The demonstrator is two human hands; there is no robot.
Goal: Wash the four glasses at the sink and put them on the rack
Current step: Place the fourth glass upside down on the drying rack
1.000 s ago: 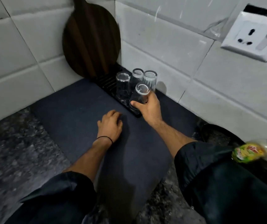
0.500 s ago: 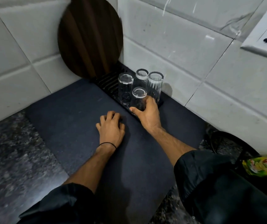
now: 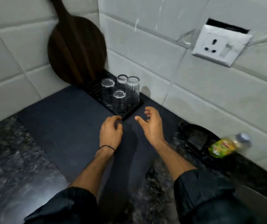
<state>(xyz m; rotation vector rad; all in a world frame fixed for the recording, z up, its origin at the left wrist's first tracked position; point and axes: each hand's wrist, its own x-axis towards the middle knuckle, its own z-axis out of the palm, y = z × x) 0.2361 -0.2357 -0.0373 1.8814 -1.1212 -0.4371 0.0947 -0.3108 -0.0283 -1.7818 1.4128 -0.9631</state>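
While all four glasses (image 3: 120, 92) stand upside down in a tight cluster just above the middle of the frame, both hands sit below them and apart from them. The glasses occupy the near end of a black slatted rack (image 3: 92, 88), which lies along the foot of the white tiled wall (image 3: 145, 50) on a dark mat (image 3: 56, 120) spread over the speckled tabletop (image 3: 8, 156). One glass is at the left of the cluster, one at the back, one at the right and one at the front; whether they touch one another cannot be told

Just below the rack's near corner, the left hand (image 3: 111, 133) is knuckles up over the mat, fingers loosely curled, its grip holding nothing. A thin black band (image 3: 107, 147) circles that wrist. To its right, the right hand (image 3: 152, 125) has thumb and fingers spread, the grip wide and empty, just beside the rack's corner; its skin glistens. Both forearms rise from dark sleeves (image 3: 210, 199) at the bottom of the frame

A round dark wooden board (image 3: 76, 50) leans against the wall in the upper left, behind the rack's far end. A white socket plate (image 3: 220, 46) sits in the upper right. Near the right edge, a blurred bottle (image 3: 226, 146) with a green and yellow label shows over a black tray (image 3: 195, 139)
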